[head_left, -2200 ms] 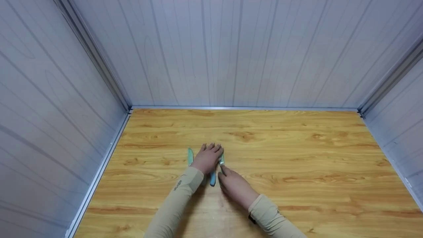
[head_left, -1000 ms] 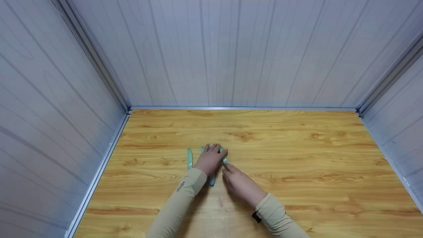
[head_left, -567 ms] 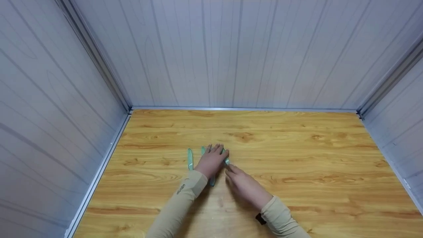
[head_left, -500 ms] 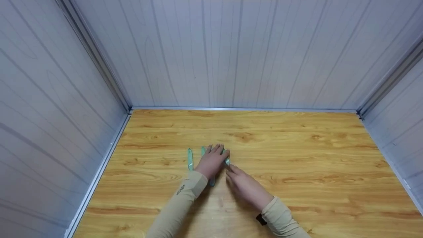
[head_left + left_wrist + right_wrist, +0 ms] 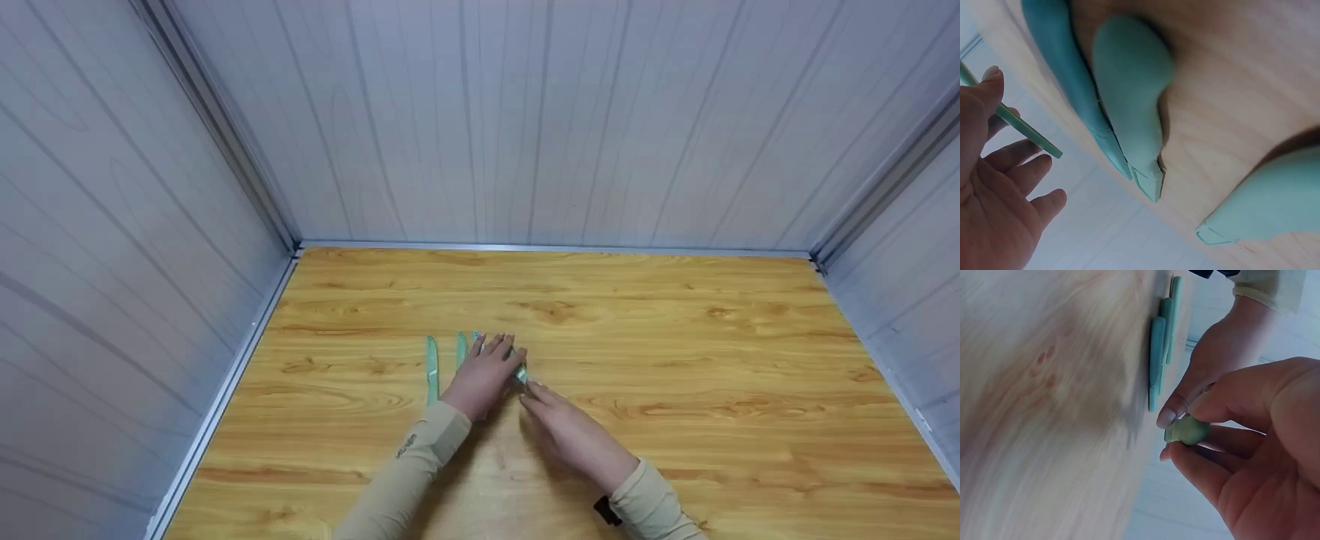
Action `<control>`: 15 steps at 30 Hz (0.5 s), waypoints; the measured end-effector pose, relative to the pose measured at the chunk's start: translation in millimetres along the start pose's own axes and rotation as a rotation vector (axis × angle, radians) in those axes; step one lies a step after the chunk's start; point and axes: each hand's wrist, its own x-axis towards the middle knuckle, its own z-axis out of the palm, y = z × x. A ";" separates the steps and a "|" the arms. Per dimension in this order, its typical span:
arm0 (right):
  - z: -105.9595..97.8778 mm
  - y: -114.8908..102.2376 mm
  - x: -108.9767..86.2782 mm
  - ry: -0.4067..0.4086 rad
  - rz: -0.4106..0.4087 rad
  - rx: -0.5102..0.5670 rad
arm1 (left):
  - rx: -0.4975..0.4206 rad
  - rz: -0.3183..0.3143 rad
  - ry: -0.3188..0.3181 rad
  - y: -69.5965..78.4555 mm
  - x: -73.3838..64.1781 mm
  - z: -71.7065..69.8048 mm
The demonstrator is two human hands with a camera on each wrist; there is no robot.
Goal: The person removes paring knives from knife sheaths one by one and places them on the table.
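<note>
A green knife [image 5: 521, 374] is held slantwise between both hands, just above or at the table. My right hand [image 5: 566, 431] grips its rounded handle [image 5: 1192, 430] between thumb and fingers. My left hand [image 5: 487, 373] pinches the flat far end, seen in the left wrist view as a thin green strip [image 5: 1027, 132] under the thumb. To the left lie similar knives side by side: one green knife [image 5: 432, 367] apart from the others, a second green knife [image 5: 461, 346], and a bluer knife [image 5: 1067, 62] close beside it. The left hand and sleeve cover parts of these in the head view.
The wood-patterned table [image 5: 675, 360] spreads out around the hands. A pale panelled wall [image 5: 495, 135] stands along its back edge, with further panels at left and right. A black band [image 5: 607, 511] sits at the right sleeve.
Both hands have shifted right and slightly toward the person, with the held knife moving along and tilting more. More of the lying knives shows left of the left hand.
</note>
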 end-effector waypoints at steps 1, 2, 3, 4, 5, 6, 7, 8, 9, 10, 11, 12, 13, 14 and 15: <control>-1.5 -0.3 -1.4 0.000 0.000 -0.003 | 0.001 0.000 0.005 1.3 -0.6 -0.4; -3.1 -0.8 -2.7 -0.002 0.003 -0.002 | 0.003 -0.001 0.010 2.5 -1.3 -0.7; -4.4 -1.0 -3.9 -0.002 0.005 0.000 | 0.007 -0.002 0.013 3.6 -2.0 -1.2; -5.7 -1.3 -5.2 -0.008 0.010 0.001 | 0.006 -0.003 0.021 4.5 -2.7 -1.6; -7.1 -1.5 -6.3 -0.014 0.013 0.004 | 0.007 -0.005 0.029 5.4 -3.4 -2.2; -8.3 -1.8 -7.4 -0.019 0.014 0.007 | 0.005 -0.006 0.036 6.3 -4.2 -2.6; -9.5 -2.2 -8.5 -0.025 0.015 0.011 | 0.003 -0.008 0.041 7.2 -5.0 -3.1; -10.8 -2.6 -9.6 -0.030 0.016 0.018 | 0.001 -0.008 0.047 8.0 -5.7 -3.5; -11.9 -2.9 -10.7 -0.036 0.015 0.025 | 0.000 -0.008 0.055 8.9 -6.3 -4.0; -13.1 -3.2 -11.6 -0.042 0.015 0.031 | -0.001 -0.007 0.062 9.8 -6.9 -4.5; -14.2 -3.4 -12.6 -0.048 0.013 0.039 | -0.004 -0.004 0.069 10.7 -7.8 -4.9; -15.3 -3.9 -13.8 -0.055 0.014 0.042 | -0.006 -0.002 0.073 11.6 -8.8 -5.5; -16.4 -4.1 -14.8 -0.061 0.015 0.045 | -0.005 0.002 0.077 12.5 -9.7 -6.3; -17.4 -4.4 -15.7 -0.066 0.016 0.047 | -0.002 0.007 0.081 13.3 -10.8 -7.1; -18.5 -4.8 -16.9 -0.072 0.014 0.049 | 0.005 0.011 0.083 14.1 -11.9 -7.9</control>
